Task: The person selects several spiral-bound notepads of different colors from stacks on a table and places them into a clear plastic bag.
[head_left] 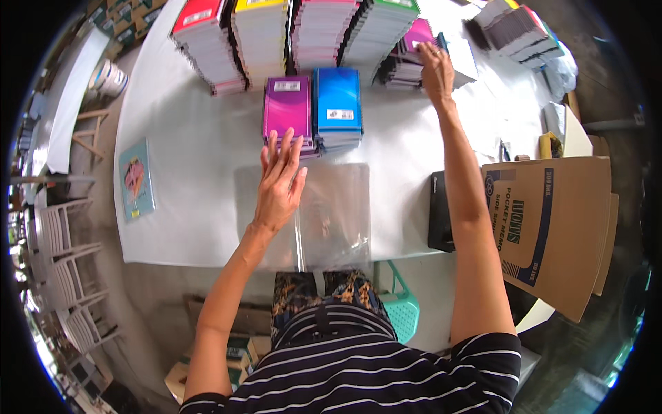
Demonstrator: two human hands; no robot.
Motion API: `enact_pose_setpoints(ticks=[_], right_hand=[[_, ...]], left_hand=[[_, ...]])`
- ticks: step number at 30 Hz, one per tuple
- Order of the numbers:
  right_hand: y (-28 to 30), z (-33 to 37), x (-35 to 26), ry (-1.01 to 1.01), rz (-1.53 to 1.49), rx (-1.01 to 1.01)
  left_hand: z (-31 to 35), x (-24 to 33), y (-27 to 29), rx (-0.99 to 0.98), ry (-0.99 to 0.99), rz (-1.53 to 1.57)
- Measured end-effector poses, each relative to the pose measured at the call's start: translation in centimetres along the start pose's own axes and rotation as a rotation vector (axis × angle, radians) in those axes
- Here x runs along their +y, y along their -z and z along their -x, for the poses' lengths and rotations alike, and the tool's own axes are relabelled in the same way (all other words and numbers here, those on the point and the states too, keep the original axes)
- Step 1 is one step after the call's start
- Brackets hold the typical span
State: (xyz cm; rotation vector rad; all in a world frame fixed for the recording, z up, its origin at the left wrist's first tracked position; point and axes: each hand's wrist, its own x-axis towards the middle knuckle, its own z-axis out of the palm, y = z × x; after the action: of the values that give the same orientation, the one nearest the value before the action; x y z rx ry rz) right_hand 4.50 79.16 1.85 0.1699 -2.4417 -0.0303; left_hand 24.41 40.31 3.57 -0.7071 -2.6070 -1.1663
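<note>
My left hand (279, 176) is open, fingers spread, its fingertips at the near edge of a stack of purple notebooks (287, 103). A stack of blue notebooks (337, 96) stands right beside it. At the far right of the table, my right hand (437, 72) has its fingers closed on the edge of a purple notebook (416, 34) atop a shorter pile; the fingertips are partly hidden. Under my left wrist and to its right, a clear plastic sleeve (334, 207) lies flat near the table's front edge.
Tall notebook stacks with red (198, 15), yellow (258, 5) and green (396, 5) covers line the back. A teal booklet (137, 179) lies at left. A brown cardboard box (552, 228) and a black box (440, 210) flank my right arm. A green stool (400, 314) stands below the table.
</note>
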Motion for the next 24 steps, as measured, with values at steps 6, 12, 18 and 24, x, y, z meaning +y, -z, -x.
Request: enact_pose_setpoints(ticks=[6, 12, 18, 24], right_hand=[[1.3, -0.3, 0.7, 0.127, -0.017, 0.021], [1.1, 0.2, 1.2, 0.152, -0.032, 0.097], [1.9, -0.4, 0.4, 0.207, -0.020, 0.032], [2.8, -0.8, 1.6, 0.222, -0.116, 0.021]], left_hand=[[-1.1, 0.5, -2.9, 0.111, 0.160, 0.168], [0.4, 2.8, -7.3, -0.169, -0.133, -0.043], [8.9, 0.2, -11.2, -0.487, -0.208, -0.278], [9.4, -1.2, -10.9, -0.525, -0.276, -0.378]])
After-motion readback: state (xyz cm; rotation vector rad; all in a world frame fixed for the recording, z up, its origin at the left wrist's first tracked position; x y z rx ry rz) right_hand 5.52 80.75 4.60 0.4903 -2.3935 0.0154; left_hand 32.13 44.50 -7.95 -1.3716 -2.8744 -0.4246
